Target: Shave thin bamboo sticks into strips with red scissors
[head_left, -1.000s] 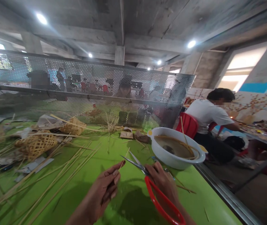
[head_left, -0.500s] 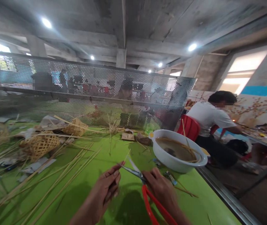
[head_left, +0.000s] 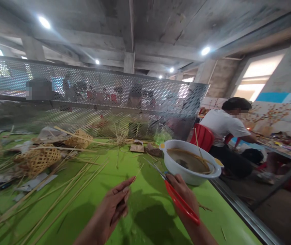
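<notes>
Between its thumb and fingers my left hand (head_left: 116, 200) pinches a thin bamboo strip (head_left: 138, 172), whose free end points up and away from me. To the right, my right hand (head_left: 182, 192) is wrapped round a pair of scissors (head_left: 180, 203) with red handles. Their metal blades look nearly closed and point up to the left, apart from the strip. Just beyond the right hand stands a white basin (head_left: 168, 163) with yellow-marked handles, holding brownish water and coiled strips. Both hands are above the green tabletop (head_left: 125, 163).
Long bamboo strips (head_left: 69, 190) lie across the left side. Woven bamboo baskets (head_left: 42, 159) sit among scraps at the back left. A perforated metal screen (head_left: 96, 102) closes off the far edge. Beyond the table's right edge, a person in a white shirt (head_left: 223, 124) sits on a red chair (head_left: 203, 137).
The scissors have moved right and up, away from the strip, and their blades have come closer together. My left hand still pinches the strip in nearly the same place.
</notes>
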`<state>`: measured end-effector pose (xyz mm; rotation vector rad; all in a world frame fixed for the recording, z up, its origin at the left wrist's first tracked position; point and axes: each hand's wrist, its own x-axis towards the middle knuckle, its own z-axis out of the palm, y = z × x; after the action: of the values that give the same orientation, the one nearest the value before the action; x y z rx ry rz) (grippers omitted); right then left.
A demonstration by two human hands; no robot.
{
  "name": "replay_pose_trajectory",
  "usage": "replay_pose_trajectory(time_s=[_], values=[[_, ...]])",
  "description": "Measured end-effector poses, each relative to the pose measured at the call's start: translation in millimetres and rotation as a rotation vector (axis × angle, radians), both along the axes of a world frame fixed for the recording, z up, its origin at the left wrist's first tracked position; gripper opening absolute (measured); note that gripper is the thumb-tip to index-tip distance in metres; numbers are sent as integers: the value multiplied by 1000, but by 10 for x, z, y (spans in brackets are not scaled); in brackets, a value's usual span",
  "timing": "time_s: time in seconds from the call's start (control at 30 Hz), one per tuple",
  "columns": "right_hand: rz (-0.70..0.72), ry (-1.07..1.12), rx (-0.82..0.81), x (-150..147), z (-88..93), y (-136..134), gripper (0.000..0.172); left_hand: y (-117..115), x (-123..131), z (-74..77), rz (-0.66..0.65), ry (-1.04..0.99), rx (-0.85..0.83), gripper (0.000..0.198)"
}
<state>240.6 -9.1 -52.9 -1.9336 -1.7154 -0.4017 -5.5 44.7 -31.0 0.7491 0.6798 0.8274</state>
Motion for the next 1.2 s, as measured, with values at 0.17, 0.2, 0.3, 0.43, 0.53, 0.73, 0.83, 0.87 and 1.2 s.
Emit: replay_pose_trajectory(time_s=[0.17, 0.2, 0.3, 0.43, 0.53, 0.73, 0.83, 0.87, 1.2], values=[[100, -27, 45, -43, -74, 18, 27, 34, 0, -25, 2, -13, 15, 47], [123, -59, 44, -80, -105, 28, 26, 37, 3, -27, 14, 1, -5, 47], [168, -174, 40, -207, -185, 46, 24, 44, 15, -34, 54, 32, -46, 47], [171, -256, 8, -280, -212, 54, 22, 56, 21, -54, 43, 27, 16, 46], [95, -229, 13, -216, -177, 58, 20, 49, 18, -53, 11, 40, 37, 44], [-7, -51, -12, -20, -52, 22, 26, 6, 2, -26, -33, 31, 38, 45], [49, -10, 36, -38, -64, 13, 28, 17, -2, -39, -21, 58, 33, 46], [76, -23, 43, -68, -83, 17, 26, 27, -1, -48, -11, 63, 27, 46], [59, -140, -55, -145, -99, 49, 20, 15, 1, -22, 0, 39, 2, 44]])
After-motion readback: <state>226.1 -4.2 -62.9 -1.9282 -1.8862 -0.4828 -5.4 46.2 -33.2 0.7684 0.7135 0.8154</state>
